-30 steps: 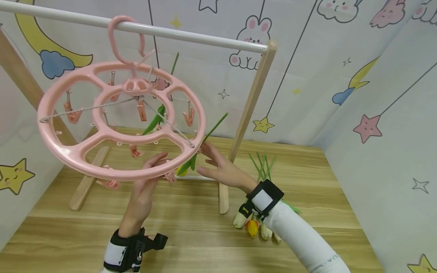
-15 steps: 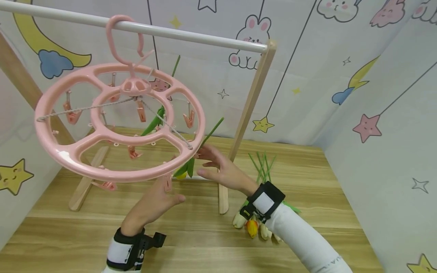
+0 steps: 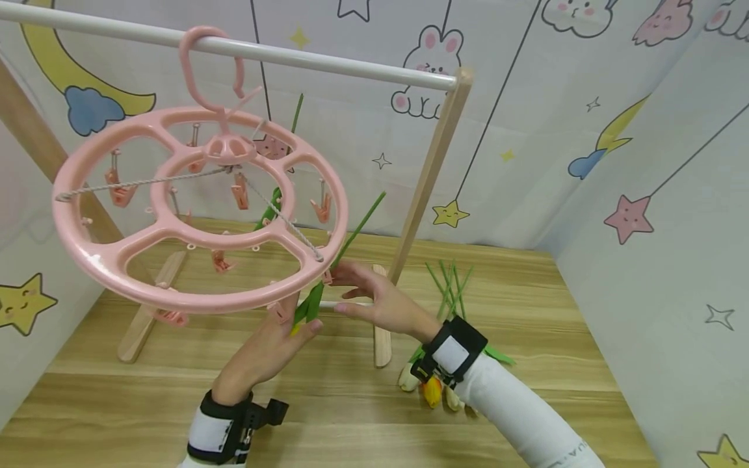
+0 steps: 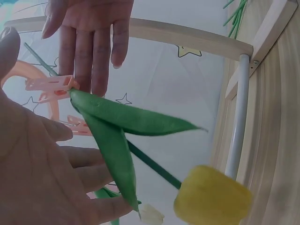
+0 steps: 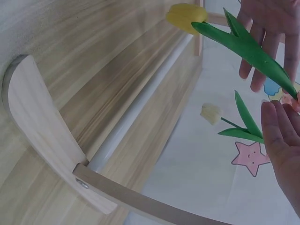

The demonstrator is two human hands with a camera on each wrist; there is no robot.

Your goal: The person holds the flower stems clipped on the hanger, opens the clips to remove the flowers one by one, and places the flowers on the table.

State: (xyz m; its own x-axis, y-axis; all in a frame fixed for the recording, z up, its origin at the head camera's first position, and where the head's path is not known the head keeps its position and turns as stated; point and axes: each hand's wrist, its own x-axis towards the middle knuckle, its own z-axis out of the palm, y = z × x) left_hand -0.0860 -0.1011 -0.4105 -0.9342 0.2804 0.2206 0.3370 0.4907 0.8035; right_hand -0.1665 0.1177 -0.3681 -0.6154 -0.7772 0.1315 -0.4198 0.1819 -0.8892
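Observation:
A yellow tulip [image 4: 213,197] hangs head down from a pink clothespin [image 4: 51,83] on the round pink hanger [image 3: 199,301]. Its green stem [image 3: 361,227] sticks up past the rim. My left hand [image 3: 263,351] is under the hanger's front edge, fingers extended beside the tulip's leaves [image 4: 112,154], thumb spread out. From the other side, my right hand [image 3: 383,302] reaches to the rim with its fingertips close to the clothespin and stem. Neither hand curls round the flower. Behind, a white tulip [image 5: 210,114] also hangs head down from the hanger.
The hanger hooks over a white rail [image 3: 351,65] on a wooden stand [image 3: 430,175], with a lower white bar [image 5: 136,108] between its feet. Several tulips [image 3: 432,391] lie on the wooden table at the right. Patterned cloth walls [image 3: 526,156] enclose the back and sides.
My left hand has come down from behind the rim, thumb now spread beside the leaves. The hanger has swung slightly left, and the yellow tulip has shifted left and down. My right hand barely moves.

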